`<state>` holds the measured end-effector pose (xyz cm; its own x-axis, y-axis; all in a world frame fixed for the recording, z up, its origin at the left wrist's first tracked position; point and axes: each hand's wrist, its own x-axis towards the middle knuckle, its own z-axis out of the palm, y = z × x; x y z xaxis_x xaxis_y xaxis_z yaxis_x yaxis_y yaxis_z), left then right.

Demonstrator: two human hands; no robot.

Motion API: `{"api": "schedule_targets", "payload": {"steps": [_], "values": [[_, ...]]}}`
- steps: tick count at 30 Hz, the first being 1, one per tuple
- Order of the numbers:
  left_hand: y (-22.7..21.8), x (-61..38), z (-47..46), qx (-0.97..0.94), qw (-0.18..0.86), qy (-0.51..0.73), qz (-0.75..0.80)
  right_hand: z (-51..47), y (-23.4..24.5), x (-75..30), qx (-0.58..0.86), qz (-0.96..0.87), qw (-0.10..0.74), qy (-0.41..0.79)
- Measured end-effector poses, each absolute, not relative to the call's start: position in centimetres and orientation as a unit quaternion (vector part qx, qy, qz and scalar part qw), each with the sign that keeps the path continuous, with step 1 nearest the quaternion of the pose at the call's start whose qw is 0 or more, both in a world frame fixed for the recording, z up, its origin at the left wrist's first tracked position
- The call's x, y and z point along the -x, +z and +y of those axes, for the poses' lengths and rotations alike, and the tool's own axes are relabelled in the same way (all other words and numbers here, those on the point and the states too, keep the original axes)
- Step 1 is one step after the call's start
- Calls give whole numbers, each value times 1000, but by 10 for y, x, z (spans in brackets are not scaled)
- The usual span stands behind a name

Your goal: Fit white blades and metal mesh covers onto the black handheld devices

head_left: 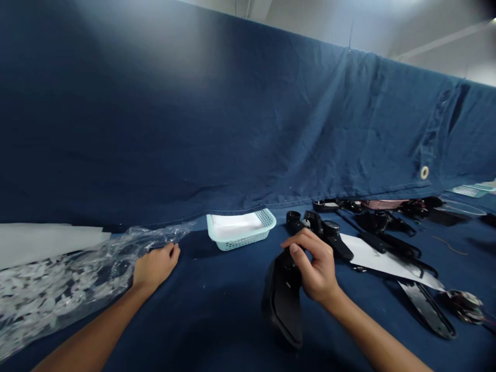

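My right hand (315, 263) pinches the upper end of a black curved plastic part (287, 305), which hangs down below the fingers and is slightly blurred. My left hand (155, 264) is closed in a fist at the right edge of a clear plastic bag (120, 253). Whether anything is inside that fist is hidden. Many small white pieces (50, 292) fill the bag. Between and beyond my hands, a light-blue plastic basket (238, 242) stands with white paper or lining (236, 223) inside. Just past my right hand lie several black plastic parts (332, 235).
A dark blue cloth covers the table (217, 320), and a blue curtain (232, 129) hangs behind it. To the right lie a white sheet (375, 253), a long black shell (428, 310) and a wired motor-like part (465, 306). A pink basket (382, 204) is farther back.
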<state>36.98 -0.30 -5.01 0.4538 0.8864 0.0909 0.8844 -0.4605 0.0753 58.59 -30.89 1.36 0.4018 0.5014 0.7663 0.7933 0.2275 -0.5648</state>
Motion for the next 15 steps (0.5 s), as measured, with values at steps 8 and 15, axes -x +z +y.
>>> {"api": "schedule_targets", "payload": {"steps": [8,15], "values": [[-46,-374,-64,-837,125,145,514,-315,14,-591,600,-531,583,-134],[-52,-406,-186,-744,588,25,316,-318,20,-582,597,-542,571,-156]]}}
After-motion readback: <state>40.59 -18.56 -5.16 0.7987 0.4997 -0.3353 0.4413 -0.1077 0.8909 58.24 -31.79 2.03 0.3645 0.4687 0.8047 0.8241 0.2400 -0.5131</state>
